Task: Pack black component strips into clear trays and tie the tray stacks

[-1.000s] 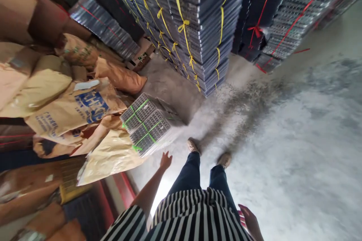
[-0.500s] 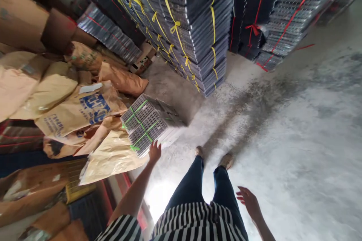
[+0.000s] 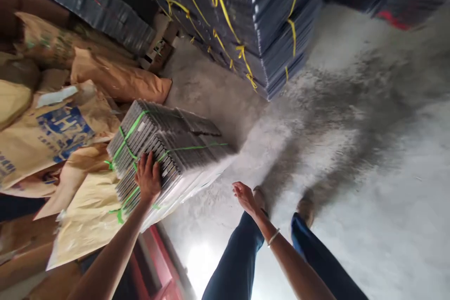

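Note:
A stack of grey plastic trays [image 3: 197, 150], bound in bundles with green strapping [image 3: 131, 129], stands at the left on the floor. Spread over the top of this stack is my left hand [image 3: 148, 177], its fingers apart near a green strap. My right hand [image 3: 245, 197] hangs in the air between the stack and my legs, a bracelet on its wrist. Its fingers are curled, and whether anything is in them is hidden. Nothing touches the right hand from outside.
Brown paper sacks [image 3: 116, 75] and a printed sack [image 3: 66, 126] lie left of the stack. A tall pile of dark trays [image 3: 281, 33] with yellow ties rises ahead. A red frame [image 3: 161, 262] stands below the stack. Concrete floor [image 3: 397, 187] extends right.
My left hand has come from beside the stack's edge onto its top. My right hand has moved left and forward, towards the stack. The view has come closer to the stack.

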Motion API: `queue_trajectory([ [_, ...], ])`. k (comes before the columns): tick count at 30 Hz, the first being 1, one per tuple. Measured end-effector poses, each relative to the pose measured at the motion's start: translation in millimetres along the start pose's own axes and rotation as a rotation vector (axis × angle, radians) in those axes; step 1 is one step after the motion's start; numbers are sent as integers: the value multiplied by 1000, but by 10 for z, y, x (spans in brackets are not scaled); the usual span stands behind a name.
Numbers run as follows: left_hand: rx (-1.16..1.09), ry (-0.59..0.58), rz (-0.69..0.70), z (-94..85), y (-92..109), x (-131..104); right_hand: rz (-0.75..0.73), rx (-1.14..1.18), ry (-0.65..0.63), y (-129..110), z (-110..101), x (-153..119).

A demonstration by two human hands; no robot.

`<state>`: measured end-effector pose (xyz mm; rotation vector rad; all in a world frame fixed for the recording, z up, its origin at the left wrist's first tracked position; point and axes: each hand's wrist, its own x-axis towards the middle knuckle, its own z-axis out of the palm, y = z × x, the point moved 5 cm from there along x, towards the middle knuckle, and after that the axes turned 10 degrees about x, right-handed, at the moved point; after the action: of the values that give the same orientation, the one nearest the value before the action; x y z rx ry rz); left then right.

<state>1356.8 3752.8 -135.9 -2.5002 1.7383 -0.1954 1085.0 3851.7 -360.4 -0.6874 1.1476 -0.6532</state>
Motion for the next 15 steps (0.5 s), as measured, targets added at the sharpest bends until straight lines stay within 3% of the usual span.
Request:
queue_trajectory([
  [4,-69,38,45,34,-103,59,-71,56,-166,95,257,677],
  [9,-152,77,-19,93,-231,101,-243,-28,-376,-6,339,1323],
  [12,-210,107,-111,110,-255,50,-375,-146,-515,-141,347,1561],
  [15,-183,146,-134,96,-222,-6,-453,-180,-598,-249,325,1617],
])
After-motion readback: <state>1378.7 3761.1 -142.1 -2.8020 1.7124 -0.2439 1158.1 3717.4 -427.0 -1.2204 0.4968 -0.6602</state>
